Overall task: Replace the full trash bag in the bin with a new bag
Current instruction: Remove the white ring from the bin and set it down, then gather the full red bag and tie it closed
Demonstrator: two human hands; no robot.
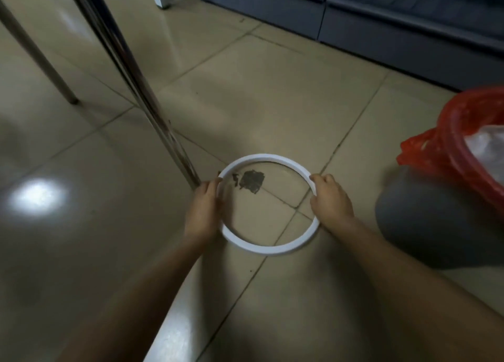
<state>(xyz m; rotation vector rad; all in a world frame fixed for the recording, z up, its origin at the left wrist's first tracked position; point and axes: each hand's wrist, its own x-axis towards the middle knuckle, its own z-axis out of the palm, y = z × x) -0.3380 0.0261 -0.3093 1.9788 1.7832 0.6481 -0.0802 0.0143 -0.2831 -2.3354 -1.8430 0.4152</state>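
Observation:
A white plastic ring (pixel 261 249), the bin's bag-holding rim, is held level just above the tiled floor in the middle of the view. My left hand (pixel 203 211) grips its left side and my right hand (pixel 331 200) grips its right side. At the right edge stands the grey bin (pixel 425 225), lined with a red trash bag (pixel 447 148) whose edge is folded over the bin's mouth. Pale crumpled plastic waste (pixel 488 148) fills the bag. No new bag is in view.
A slanted metal table leg (pixel 141 94) comes down to the floor just left of the ring, with a second leg (pixel 41 58) farther left. A dark grey sofa base (pixel 381 20) runs along the back. A dark stain (pixel 251 181) marks the beige tiles under the ring.

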